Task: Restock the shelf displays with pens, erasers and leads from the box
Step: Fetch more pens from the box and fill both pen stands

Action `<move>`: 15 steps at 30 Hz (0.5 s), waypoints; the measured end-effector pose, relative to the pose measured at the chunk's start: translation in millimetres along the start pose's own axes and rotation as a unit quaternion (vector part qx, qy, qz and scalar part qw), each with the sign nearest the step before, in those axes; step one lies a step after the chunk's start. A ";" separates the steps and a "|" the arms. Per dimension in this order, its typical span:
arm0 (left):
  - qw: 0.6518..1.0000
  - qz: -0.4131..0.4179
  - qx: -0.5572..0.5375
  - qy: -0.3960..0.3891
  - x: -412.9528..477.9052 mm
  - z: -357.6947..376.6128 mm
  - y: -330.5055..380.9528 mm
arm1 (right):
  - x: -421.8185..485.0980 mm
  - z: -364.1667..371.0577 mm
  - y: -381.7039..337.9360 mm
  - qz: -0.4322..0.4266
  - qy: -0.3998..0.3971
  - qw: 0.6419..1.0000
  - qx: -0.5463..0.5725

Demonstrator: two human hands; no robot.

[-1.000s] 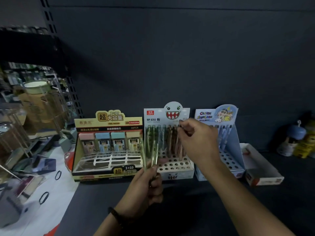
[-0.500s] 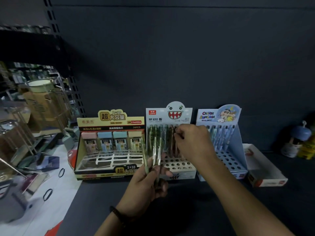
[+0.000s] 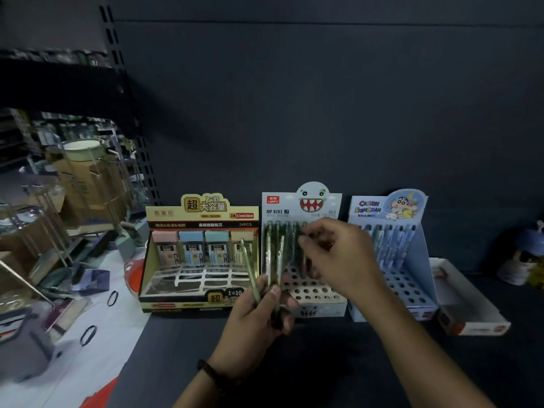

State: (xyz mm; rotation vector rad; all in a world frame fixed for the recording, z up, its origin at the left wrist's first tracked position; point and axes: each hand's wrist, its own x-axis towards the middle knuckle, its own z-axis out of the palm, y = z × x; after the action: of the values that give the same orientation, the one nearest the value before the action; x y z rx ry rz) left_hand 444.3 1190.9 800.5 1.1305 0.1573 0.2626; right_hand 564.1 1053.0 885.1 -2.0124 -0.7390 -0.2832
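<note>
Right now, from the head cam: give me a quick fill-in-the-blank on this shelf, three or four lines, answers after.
1. The left hand holds a bunch of ____.
2. The right hand reaches into the ____ of the three displays.
3. The lead display stands on the ____ end of the row.
4. The cartoon-boy display has pens only in its ____ rows.

Answers: pens; middle; left; back
</note>
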 end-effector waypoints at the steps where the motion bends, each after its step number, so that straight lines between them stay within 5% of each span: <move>1: 1.000 0.003 -0.001 -0.003 0.0 0.8 0.4 | -2.5 3.3 -0.6 0.013 -0.030 0.999 0.033; 4: 1.000 0.012 -0.018 -0.018 -0.9 1.8 1.5 | -7.6 11.6 -4.3 0.050 -0.096 0.986 0.131; 9: 0.999 0.042 0.004 0.005 0.3 -0.7 -3.3 | -8.5 19.2 -10.1 0.037 -0.093 0.982 0.162; 12: 0.956 0.190 0.199 0.103 2.1 -10.1 -10.4 | -4.0 13.2 -15.2 0.025 -0.001 0.985 0.170; 15: 0.919 0.243 0.265 0.164 4.3 -15.8 -11.0 | 2.7 9.8 -11.3 -0.002 0.126 0.979 0.160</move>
State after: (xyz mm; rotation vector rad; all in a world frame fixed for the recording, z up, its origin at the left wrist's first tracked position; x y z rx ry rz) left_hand 445.8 1201.5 783.9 1.6543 0.2508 0.8976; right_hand 558.5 1066.6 889.1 -1.6346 -0.5880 -0.3877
